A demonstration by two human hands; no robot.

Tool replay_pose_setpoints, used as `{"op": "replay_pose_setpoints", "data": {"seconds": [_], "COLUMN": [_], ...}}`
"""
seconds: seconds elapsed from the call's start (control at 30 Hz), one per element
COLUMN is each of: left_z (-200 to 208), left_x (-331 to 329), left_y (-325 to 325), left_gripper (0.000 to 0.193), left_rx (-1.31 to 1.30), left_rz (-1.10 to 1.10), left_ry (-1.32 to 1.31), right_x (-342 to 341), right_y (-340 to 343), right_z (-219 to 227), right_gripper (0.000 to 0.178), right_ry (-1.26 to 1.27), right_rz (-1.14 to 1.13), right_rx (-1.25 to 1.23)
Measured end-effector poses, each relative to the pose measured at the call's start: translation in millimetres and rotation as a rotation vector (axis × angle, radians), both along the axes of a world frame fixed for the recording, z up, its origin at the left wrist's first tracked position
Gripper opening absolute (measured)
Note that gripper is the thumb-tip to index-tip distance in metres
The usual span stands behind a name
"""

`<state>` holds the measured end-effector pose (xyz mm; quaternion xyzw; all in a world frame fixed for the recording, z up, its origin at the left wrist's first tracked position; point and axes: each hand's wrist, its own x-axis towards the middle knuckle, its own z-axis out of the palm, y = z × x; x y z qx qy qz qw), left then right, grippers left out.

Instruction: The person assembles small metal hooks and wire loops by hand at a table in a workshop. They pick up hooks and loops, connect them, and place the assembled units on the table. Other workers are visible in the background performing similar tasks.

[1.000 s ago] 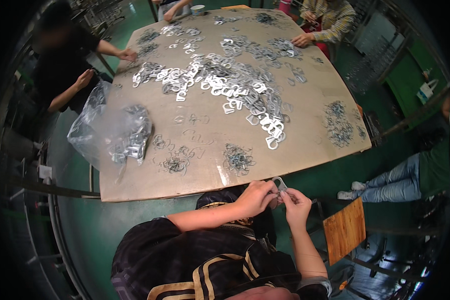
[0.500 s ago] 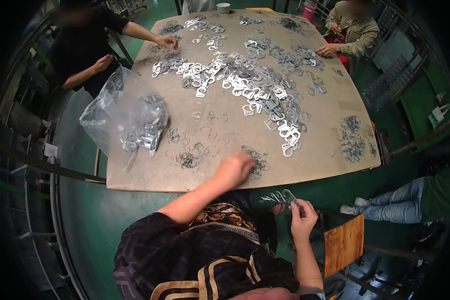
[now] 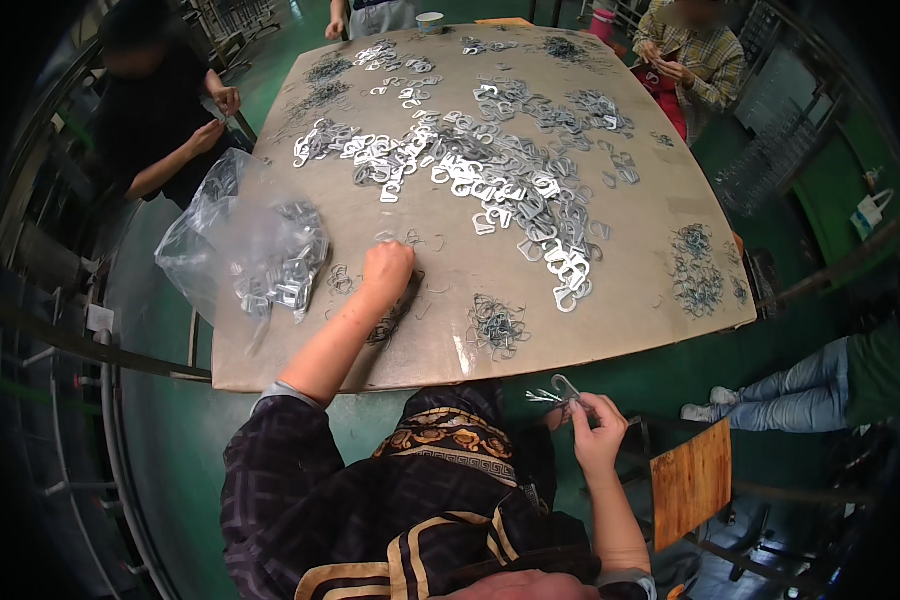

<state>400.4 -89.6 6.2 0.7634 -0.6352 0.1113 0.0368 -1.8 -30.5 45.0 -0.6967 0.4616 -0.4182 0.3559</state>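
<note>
My left hand is over the near left part of the table, its fingers curled closed beside a few loose wire clips. What it grips, if anything, is hidden under the knuckles. Below the table's near edge, my right hand pinches a curved metal hook piece, with several thin bright prongs sticking out to its left. A tangle of small wire clips lies near the front edge, and a second pile is partly covered by my left forearm. Silvery flat metal buckles are heaped across the table's middle.
A clear plastic bag with metal pieces rests on the left edge. More wire clips lie at the right. Co-workers stand at the left, far edge and far right. A wooden stool is beside my right arm.
My left hand has moved left and farther over the table, away from the front clip pile. The left co-worker's hand has drawn back from the table; the far-right co-worker's hands have come together.
</note>
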Motion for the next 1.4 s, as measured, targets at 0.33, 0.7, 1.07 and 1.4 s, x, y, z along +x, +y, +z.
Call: {"op": "replay_pose_setpoints", "data": {"seconds": [0.33,0.7,1.07,1.4], "left_z": [9,65,43,32], "left_x": [-4,-145,-220,-228], "left_y": [-4,38,59,72], "left_gripper": [0.009,0.003,0.015,0.020], "left_rx": [0.100,0.056,-0.129,-0.325], "left_rz": [0.015,-0.543,-0.725,-0.895], "left_ry": [-0.038,1.429,1.312,1.203], "right_x": [3,1,-1,19], "right_y": [4,1,6,-104], "right_z": [2,-4,9,-16], "right_gripper": [0.008,0.005,0.007,0.027], "right_ry": [-0.048,0.041,0.083,0.398], "right_rz": [0.007,-0.031,-0.002,-0.016], "right_rx": [0.003,0.022,-0.009,-0.287]}}
